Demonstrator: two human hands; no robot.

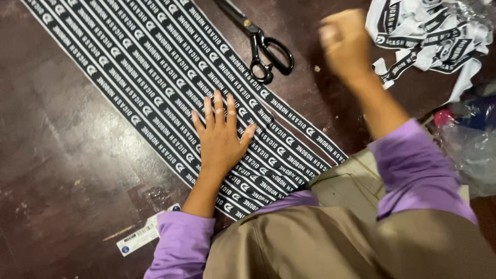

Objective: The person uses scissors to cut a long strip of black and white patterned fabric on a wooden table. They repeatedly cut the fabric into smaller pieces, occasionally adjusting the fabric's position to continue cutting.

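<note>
The left hand [221, 135] lies flat with fingers spread, pressing on a wide band of black and white printed ribbons [170, 77]. The ribbons lie side by side on the dark brown table [62, 139] and run from the far left corner to the near middle, where their cut ends stop just beside the person's lap. Left of the band the table has much open room; only a small white label [144, 235] lies there, near the purple sleeve [181, 243].

The right hand [345, 44] is raised above the table on the right, blurred, and seems closed into a fist; I cannot tell if it pinches something. Black scissors [263, 44] lie just beyond the far edge of the band, between both hands. At the far right is a loose pile of cut ribbon pieces [434, 33], and near it a clear plastic bag [473, 144]; its contents are not clear.
</note>
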